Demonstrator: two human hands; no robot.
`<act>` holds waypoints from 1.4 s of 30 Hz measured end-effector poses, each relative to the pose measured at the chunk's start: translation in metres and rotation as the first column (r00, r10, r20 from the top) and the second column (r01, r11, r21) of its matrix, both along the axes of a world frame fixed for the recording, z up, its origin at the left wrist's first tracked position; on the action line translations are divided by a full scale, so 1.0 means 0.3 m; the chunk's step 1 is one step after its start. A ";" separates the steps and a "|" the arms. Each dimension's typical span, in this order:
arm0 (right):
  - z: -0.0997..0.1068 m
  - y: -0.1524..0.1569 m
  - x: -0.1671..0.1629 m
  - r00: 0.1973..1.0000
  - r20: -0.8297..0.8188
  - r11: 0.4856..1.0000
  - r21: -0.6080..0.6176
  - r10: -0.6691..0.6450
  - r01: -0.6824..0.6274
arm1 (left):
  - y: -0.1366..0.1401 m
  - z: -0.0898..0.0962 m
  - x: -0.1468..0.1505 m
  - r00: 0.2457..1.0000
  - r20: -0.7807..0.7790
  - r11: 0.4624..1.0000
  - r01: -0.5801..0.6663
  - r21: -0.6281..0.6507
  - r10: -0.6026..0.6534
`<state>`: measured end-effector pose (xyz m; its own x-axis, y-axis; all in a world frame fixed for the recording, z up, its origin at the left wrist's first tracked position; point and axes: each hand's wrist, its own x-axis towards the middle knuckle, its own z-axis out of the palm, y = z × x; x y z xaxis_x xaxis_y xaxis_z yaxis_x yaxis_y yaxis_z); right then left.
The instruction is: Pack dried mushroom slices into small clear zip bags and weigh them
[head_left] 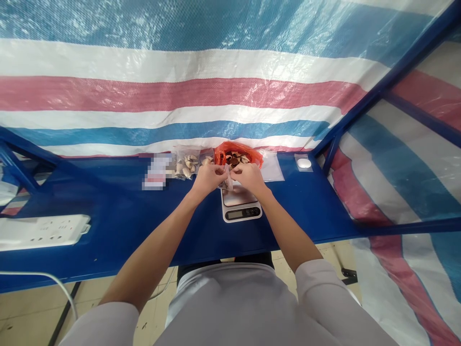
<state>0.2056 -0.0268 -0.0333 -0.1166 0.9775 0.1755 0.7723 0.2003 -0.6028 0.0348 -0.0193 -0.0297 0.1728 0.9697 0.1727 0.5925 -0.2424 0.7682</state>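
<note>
Scanning rightward, I find a white power strip [45, 232] on the blue table [126, 216], then clear bags [185, 166] of pale pieces just beside the left hand [209, 178]. That hand and the right hand [248, 178] each pinch, as far as I can tell through the fingers, a small clear bag [225, 184] between them, above the scale's [242, 213] far left corner and before a red bag [257, 156] of dark-edged slices. Rightmost, I see a white rounded object [304, 164] on clear plastic.
</note>
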 end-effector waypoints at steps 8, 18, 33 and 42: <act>0.003 0.002 -0.009 0.998 0.035 0.998 -0.020 -0.059 0.060 | 0.008 -0.004 -0.013 0.996 0.093 0.992 0.013 -0.128 -0.001; 0.002 -0.007 0.024 0.853 -0.519 0.965 -0.191 0.058 -0.182 | 0.015 -0.008 -0.026 0.964 0.267 0.959 0.079 -0.271 -0.004; -0.018 0.005 0.037 0.782 -0.618 0.937 -0.217 0.084 -0.272 | 0.024 0.032 -0.034 0.971 0.164 0.949 0.209 -0.236 -0.173; -0.040 0.017 0.022 0.905 -0.418 0.984 -0.117 0.073 -0.133 | 0.025 0.046 -0.012 0.977 -0.134 0.985 0.162 -0.049 -0.168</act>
<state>0.2121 -0.0217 -0.0452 -0.1652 0.9819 0.0927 0.4294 0.1562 -0.8895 0.0312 -0.0117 -0.0160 0.3505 0.9313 0.0997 0.6475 -0.3178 0.6927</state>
